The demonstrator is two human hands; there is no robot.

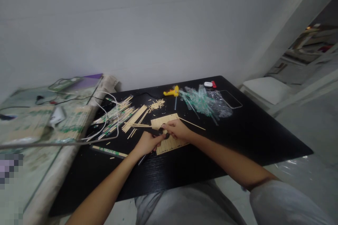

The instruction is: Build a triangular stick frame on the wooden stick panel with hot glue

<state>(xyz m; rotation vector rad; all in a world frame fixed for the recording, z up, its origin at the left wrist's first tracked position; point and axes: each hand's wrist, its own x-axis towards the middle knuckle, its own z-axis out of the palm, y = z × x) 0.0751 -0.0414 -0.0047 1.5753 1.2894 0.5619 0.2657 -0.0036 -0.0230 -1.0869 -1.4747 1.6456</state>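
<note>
Both hands meet over a panel of pale wooden sticks [169, 145] laid side by side on the black table. My left hand [149, 143] is closed, thumb forward, around a dark tool [142, 159] whose kind I cannot make out. My right hand [178, 129] is pinched above the panel. Thin wooden chopsticks [142, 125] run leftward from its fingertips. Something black shows between the two hands, partly covered by the fingers. One loose chopstick [194, 124] lies to the right of the panel, close to my right hand.
A yellow glue gun [173, 92] stands behind the panel, near short cut stick pieces [157, 104]. Crumpled clear wrappers [202, 102] lie to the right. Loose chopsticks [136, 116] and a white cable [117, 119] are at left. Packed chopsticks [72, 123] lie on the side table.
</note>
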